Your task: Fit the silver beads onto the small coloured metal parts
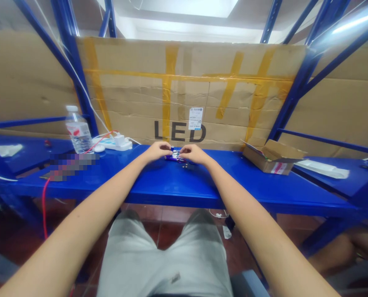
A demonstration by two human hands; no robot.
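Observation:
My left hand [156, 152] and my right hand [194, 153] meet closely over the middle of the blue table. Between them lies a small cluster of slim purple and silver pieces that look like pens [173, 158]. At my left fingertips is a short dark-blue piece [172, 148]; the fingers are curled closed there. My right fingers are pinched together at the silver parts, and what they hold is too small to make out. A few tiny silver bits [185, 166] lie just below my right hand.
An open cardboard box [270, 156] stands to the right, beside a white plastic strip [323, 168]. A water bottle [79, 134], a power strip [111, 143] and a red cable [44, 206] are on the left. A large cardboard sheet [134, 99] walls off the back.

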